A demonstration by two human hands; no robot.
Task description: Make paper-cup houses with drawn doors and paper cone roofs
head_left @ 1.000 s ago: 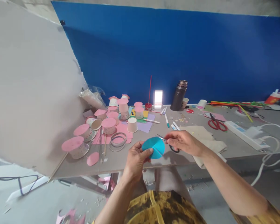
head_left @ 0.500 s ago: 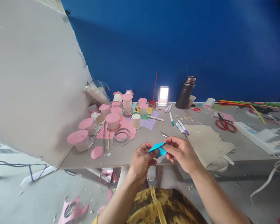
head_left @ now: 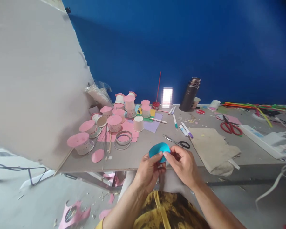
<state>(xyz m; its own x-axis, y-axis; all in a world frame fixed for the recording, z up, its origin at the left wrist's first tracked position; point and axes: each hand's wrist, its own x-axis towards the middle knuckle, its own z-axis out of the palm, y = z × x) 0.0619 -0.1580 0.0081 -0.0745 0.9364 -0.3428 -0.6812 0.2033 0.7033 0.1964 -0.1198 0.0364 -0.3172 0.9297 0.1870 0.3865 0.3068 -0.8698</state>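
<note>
Both hands hold a round piece of blue paper point(head_left: 159, 149) above the table's front edge. My left hand point(head_left: 149, 170) pinches its lower left side, thumb on top. My right hand point(head_left: 183, 162) grips the right edge between thumb and fingers. The disc looks slightly curved. Just beyond my right hand lies a pair of scissors with black handles point(head_left: 181, 143). An upside-down white paper cup point(head_left: 138, 124) stands farther back, near two grey rings of tape point(head_left: 123, 140).
Paper cups topped with pink paper discs point(head_left: 114, 123) crowd the left. Several markers point(head_left: 175, 121), a dark thermos point(head_left: 190, 94) and a beige cloth point(head_left: 211, 148) sit at centre and right. Red-handled scissors point(head_left: 230, 126) lie near a white power strip point(head_left: 262, 141).
The blue paper was folded over and now shows as a spread-out round disc. My right hand has shifted slightly down, uncovering the black-handled scissors.
</note>
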